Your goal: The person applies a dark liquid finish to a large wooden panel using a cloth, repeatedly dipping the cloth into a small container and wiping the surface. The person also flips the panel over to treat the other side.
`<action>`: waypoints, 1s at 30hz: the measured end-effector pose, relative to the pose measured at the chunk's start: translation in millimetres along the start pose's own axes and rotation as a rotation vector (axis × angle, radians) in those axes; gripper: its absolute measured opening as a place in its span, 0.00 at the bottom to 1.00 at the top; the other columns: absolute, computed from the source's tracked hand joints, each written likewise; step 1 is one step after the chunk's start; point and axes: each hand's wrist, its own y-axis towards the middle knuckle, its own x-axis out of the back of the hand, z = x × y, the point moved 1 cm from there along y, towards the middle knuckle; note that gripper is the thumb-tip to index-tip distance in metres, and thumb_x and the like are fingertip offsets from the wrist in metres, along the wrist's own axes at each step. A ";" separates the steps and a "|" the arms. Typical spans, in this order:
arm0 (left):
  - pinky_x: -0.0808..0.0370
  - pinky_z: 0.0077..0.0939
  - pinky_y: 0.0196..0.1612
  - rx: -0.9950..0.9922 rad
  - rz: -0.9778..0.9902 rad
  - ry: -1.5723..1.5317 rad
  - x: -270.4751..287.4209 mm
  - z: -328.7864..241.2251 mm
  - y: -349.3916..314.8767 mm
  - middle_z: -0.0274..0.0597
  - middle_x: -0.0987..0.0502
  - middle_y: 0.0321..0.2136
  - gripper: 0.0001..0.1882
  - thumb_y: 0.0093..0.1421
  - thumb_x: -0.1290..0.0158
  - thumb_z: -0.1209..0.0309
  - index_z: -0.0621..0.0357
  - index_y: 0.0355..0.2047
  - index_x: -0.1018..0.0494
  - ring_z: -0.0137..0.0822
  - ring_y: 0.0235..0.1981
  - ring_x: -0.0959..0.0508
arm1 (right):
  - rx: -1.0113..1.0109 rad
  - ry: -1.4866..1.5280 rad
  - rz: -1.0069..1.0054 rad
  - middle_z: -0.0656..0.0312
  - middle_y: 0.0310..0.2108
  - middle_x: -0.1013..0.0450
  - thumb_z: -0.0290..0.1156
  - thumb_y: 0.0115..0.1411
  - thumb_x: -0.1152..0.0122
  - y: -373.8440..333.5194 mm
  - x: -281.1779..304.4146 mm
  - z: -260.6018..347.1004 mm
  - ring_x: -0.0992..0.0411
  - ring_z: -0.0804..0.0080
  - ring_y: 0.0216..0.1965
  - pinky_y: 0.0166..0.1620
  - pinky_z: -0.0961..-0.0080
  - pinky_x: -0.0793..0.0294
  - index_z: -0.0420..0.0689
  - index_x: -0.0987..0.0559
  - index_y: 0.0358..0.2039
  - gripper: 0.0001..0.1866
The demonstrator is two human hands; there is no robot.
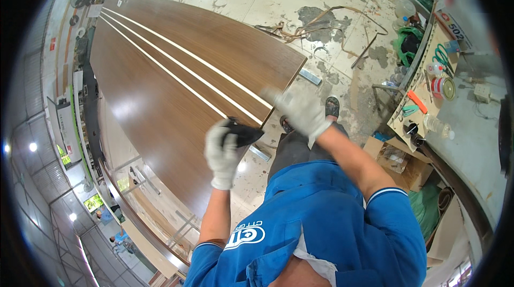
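Observation:
A long brown wood-grain panel (pixel 160 92) with three pale strips running along it lies in front of me. My left hand (pixel 222 153), in a whitish glove, is closed on a black cloth (pixel 243 133) over the near edge of the panel, close to the ends of the strips. My right hand (pixel 300 111), gloved too, is smeared by motion beside the panel's near right corner. Its fingers are too blurred to read, and whether it holds anything does not show.
Metal supports (pixel 259 152) show under the panel. At right, a workbench (pixel 396 121) bears green scissors (pixel 441 54), a red-and-white can (pixel 443 88), an orange-handled cutter (pixel 417 102) and a clear bottle (pixel 438 125). Below stands a cardboard box (pixel 396 158); strapping scraps (pixel 342 9) litter the floor.

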 end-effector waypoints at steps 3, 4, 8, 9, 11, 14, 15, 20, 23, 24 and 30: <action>0.26 0.33 0.56 0.277 -0.298 0.074 44.7 50.6 -10.9 0.48 0.21 0.49 0.13 0.69 0.45 0.72 0.62 0.53 0.25 0.39 0.50 0.22 | 0.121 0.157 0.022 0.65 0.25 0.31 0.21 0.59 0.45 0.8 14.1 34.1 0.27 0.67 0.27 0.31 0.65 0.22 0.57 0.29 0.66 0.33; 0.26 0.33 0.56 0.382 -0.343 0.034 57.1 70.7 -18.2 0.47 0.21 0.49 0.14 0.70 0.45 0.71 0.62 0.53 0.26 0.39 0.50 0.22 | 0.138 0.150 0.093 0.65 0.25 0.31 0.20 0.60 0.46 9.0 21.0 30.3 0.28 0.69 0.27 0.31 0.66 0.22 0.54 0.29 0.65 0.32; 0.26 0.34 0.57 0.549 -0.378 0.097 103.9 153.2 -56.8 0.48 0.21 0.50 0.15 0.70 0.45 0.69 0.62 0.53 0.26 0.40 0.50 0.22 | -0.318 -0.392 0.030 0.65 0.23 0.29 0.25 0.64 0.46 40.8 33.3 -7.3 0.28 0.73 0.21 0.22 0.70 0.27 0.49 0.24 0.50 0.14; 0.27 0.34 0.57 0.517 -0.375 0.139 112.4 171.5 -62.9 0.49 0.21 0.50 0.15 0.70 0.45 0.69 0.62 0.53 0.26 0.41 0.51 0.22 | -0.318 -0.398 -0.156 0.65 0.19 0.30 0.27 0.62 0.43 44.2 30.1 -10.5 0.28 0.75 0.16 0.15 0.71 0.30 0.51 0.23 0.45 0.10; 0.27 0.35 0.58 0.554 -0.374 0.222 120.3 203.3 -70.8 0.50 0.21 0.51 0.15 0.70 0.46 0.68 0.62 0.53 0.26 0.43 0.51 0.22 | -0.052 0.015 0.177 0.60 0.37 0.24 0.31 0.72 0.54 12.7 4.8 54.2 0.24 0.67 0.36 0.39 0.72 0.20 0.58 0.24 0.57 0.16; 0.31 0.42 0.62 0.329 -0.318 0.383 111.3 229.8 -82.9 0.55 0.24 0.56 0.14 0.67 0.44 0.68 0.62 0.49 0.26 0.52 0.58 0.26 | 0.153 0.141 0.301 0.57 0.30 0.23 0.34 0.65 0.45 -31.6 -21.0 138.1 0.21 0.62 0.31 0.33 0.64 0.19 0.69 0.23 0.55 0.19; 0.31 0.43 0.63 0.316 -0.276 0.451 106.9 234.9 -83.6 0.55 0.25 0.57 0.13 0.67 0.43 0.68 0.63 0.48 0.26 0.53 0.59 0.27 | 0.257 0.223 0.262 0.56 0.28 0.21 0.38 0.65 0.43 -36.7 -22.6 141.5 0.21 0.58 0.25 0.27 0.64 0.19 0.63 0.22 0.53 0.15; 0.34 0.47 0.65 0.208 -0.301 0.458 98.9 237.2 -86.3 0.57 0.27 0.59 0.13 0.67 0.45 0.66 0.62 0.47 0.26 0.56 0.62 0.30 | -0.406 -0.190 -0.402 0.54 0.23 0.25 0.25 0.62 0.47 -1.8 -1.3 40.4 0.23 0.57 0.26 0.29 0.61 0.22 0.43 0.19 0.40 0.09; 0.34 0.48 0.65 0.187 -0.276 0.477 101.0 234.1 -83.5 0.57 0.27 0.59 0.13 0.67 0.44 0.66 0.62 0.46 0.26 0.56 0.62 0.30 | -0.514 -0.176 0.032 0.53 0.25 0.25 0.23 0.62 0.50 -5.2 -20.1 58.3 0.22 0.58 0.28 0.28 0.62 0.22 0.45 0.20 0.36 0.09; 0.34 0.48 0.65 0.185 -0.271 0.472 101.3 233.5 -82.9 0.57 0.27 0.59 0.13 0.67 0.44 0.67 0.62 0.46 0.26 0.57 0.62 0.31 | 0.019 -0.093 -0.148 0.54 0.28 0.24 0.23 0.63 0.48 -30.2 -30.6 105.1 0.22 0.62 0.27 0.26 0.65 0.21 0.55 0.20 0.43 0.13; 0.34 0.47 0.65 0.211 -0.261 0.490 100.4 234.5 -83.0 0.57 0.28 0.60 0.14 0.66 0.44 0.67 0.63 0.48 0.27 0.57 0.62 0.31 | 0.072 0.110 -0.197 0.55 0.25 0.27 0.31 0.68 0.51 -57.1 -61.6 133.5 0.22 0.61 0.28 0.25 0.65 0.24 0.62 0.21 0.52 0.17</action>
